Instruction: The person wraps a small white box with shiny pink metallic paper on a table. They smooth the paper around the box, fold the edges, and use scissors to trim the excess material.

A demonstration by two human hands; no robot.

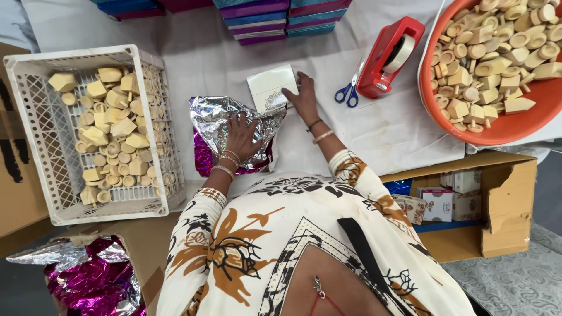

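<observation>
My left hand (241,136) presses flat, fingers spread, on a crinkled silver foil sheet (213,116) with a magenta underside, lying on the white cloth. My right hand (303,98) rests on the lower right corner of a small cream box (268,85) with a printed ornament, which sits at the foil's far edge. Bangles are on both wrists.
A white plastic crate (35,126) of cream wooden blocks stands left. An orange tub (497,131) of similar pieces is at right. Blue-handled scissors (347,93) and a red tape dispenser (389,55) lie beyond. Stacked coloured boxes (260,17) at back; cardboard boxes (503,199) near me.
</observation>
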